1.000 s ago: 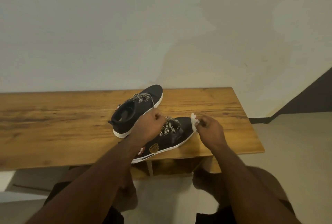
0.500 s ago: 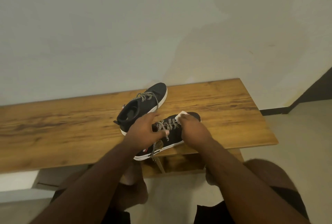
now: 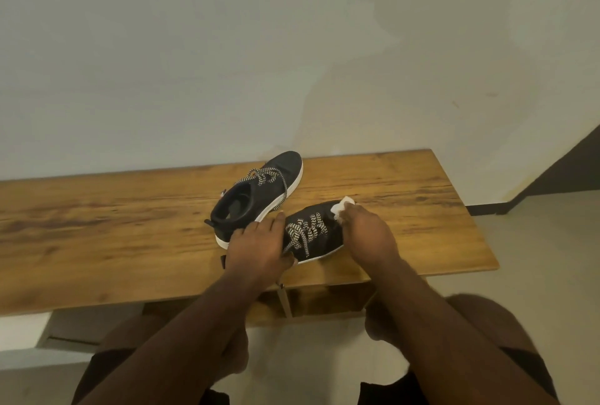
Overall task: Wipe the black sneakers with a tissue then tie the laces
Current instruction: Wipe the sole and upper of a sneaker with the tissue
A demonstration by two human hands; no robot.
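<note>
Two black sneakers with white soles and black-and-white laces lie on a wooden table (image 3: 406, 177). The near sneaker (image 3: 319, 244) is at the front edge. My left hand (image 3: 259, 247) grips its heel end and covers it. My right hand (image 3: 368, 235) presses a crumpled white tissue (image 3: 341, 208) against the toe of that sneaker. The far sneaker (image 3: 259, 193) sits behind it, untouched, toe pointing toward the wall, with its laces loose across the tongue.
A pale wall rises right behind the table. The table's right end is near a dark doorway edge (image 3: 578, 161) and a light floor (image 3: 535, 258). My knees (image 3: 470, 317) sit below the front edge of the table. A light step is at lower left.
My right hand with the tissue moved from the sneaker's toe to the laces and back to the toe. My left hand slid back toward the heel. The head camera shifted.
</note>
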